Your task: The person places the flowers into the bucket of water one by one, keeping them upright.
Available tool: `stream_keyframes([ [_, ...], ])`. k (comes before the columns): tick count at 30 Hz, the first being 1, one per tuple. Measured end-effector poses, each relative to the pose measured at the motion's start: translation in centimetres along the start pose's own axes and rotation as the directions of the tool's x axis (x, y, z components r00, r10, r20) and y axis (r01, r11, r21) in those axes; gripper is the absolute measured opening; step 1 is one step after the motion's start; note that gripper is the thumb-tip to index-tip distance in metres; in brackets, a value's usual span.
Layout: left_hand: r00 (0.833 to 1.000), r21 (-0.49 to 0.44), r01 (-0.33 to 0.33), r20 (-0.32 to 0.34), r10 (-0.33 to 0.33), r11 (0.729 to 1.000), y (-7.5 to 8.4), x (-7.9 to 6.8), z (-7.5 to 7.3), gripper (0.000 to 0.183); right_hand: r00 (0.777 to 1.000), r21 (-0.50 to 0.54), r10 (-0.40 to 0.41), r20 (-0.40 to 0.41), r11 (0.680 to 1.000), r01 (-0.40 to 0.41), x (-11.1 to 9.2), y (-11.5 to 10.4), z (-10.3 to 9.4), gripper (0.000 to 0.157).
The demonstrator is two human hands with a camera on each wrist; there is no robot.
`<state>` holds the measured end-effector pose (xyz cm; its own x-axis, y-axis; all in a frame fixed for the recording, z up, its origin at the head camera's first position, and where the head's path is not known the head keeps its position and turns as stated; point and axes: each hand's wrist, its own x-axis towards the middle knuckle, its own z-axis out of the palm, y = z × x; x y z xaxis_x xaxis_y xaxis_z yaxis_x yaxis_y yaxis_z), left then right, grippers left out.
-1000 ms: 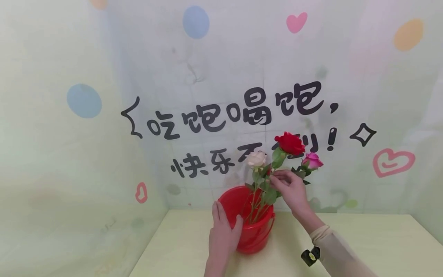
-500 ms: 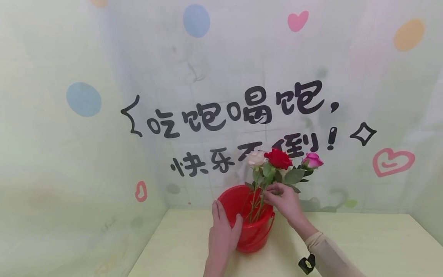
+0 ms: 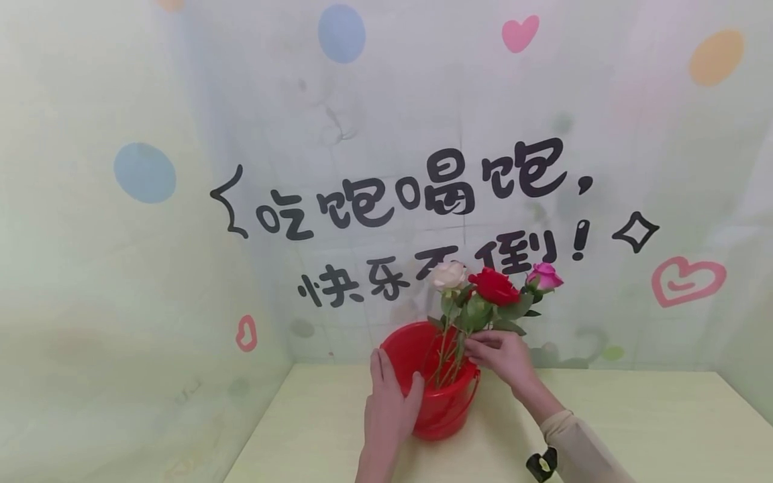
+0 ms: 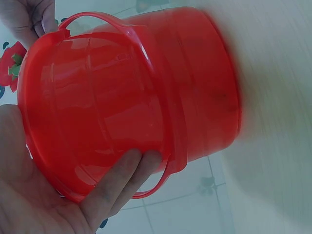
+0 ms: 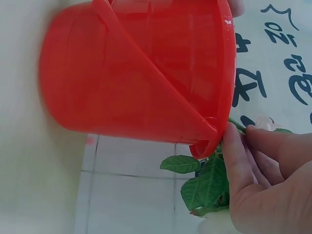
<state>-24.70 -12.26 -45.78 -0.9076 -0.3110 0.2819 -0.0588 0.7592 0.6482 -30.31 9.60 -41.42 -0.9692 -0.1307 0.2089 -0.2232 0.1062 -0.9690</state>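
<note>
A red bucket (image 3: pixel 443 416) stands on the table. My left hand (image 3: pixel 389 409) rests against its left and front side, thumb near the rim; in the left wrist view, straight fingers (image 4: pixel 127 178) lie along the outer wall. Over the bucket's right rim, my right hand (image 3: pixel 504 355) pinches the stem of a red rose (image 3: pixel 496 286) between thumb and fingertips. A white rose (image 3: pixel 448 276) leans beside it, its stem down in the bucket. Farther right is a magenta rose (image 3: pixel 545 276), its stem hidden behind leaves and hand. Green leaves (image 5: pixel 209 183) hang by the rim in the right wrist view.
The pale table (image 3: pixel 634 409) extends to both sides of the bucket. Close behind it hangs a backdrop (image 3: pixel 386 121) printed with dark characters, dots and hearts. The bucket's red handle (image 4: pixel 95 15) hangs down along its outer wall.
My right hand has come down along the stems, and the red rose's head has dropped to between the white and magenta blooms. The left hand and bucket have stayed in place.
</note>
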Motion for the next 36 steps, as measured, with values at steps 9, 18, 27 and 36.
stream_keyframes([
  [9,1.000,0.007,0.006,-0.005,-0.006,1.000,0.0,0.0,0.0,0.105,1.000,-0.038,0.002,-0.009,0.999,-0.002,-0.2,0.0,-0.5,0.023],
  [18,1.000,0.004,0.000,-0.003,0.000,1.000,-0.2,0.0,0.2,0.105,1.000,-0.072,0.011,-0.029,0.997,-0.013,-0.2,0.9,-0.3,0.022],
  [27,1.000,0.002,0.016,0.003,-0.016,1.000,0.0,0.3,0.3,0.107,1.000,-0.079,0.004,-0.023,0.997,-0.005,-0.8,1.8,-0.8,0.025],
  [36,1.000,0.004,0.026,-0.006,-0.026,1.000,0.1,0.3,0.3,0.106,0.998,-0.162,0.057,-0.014,0.985,-0.058,-4.5,1.6,-3.5,0.022],
])
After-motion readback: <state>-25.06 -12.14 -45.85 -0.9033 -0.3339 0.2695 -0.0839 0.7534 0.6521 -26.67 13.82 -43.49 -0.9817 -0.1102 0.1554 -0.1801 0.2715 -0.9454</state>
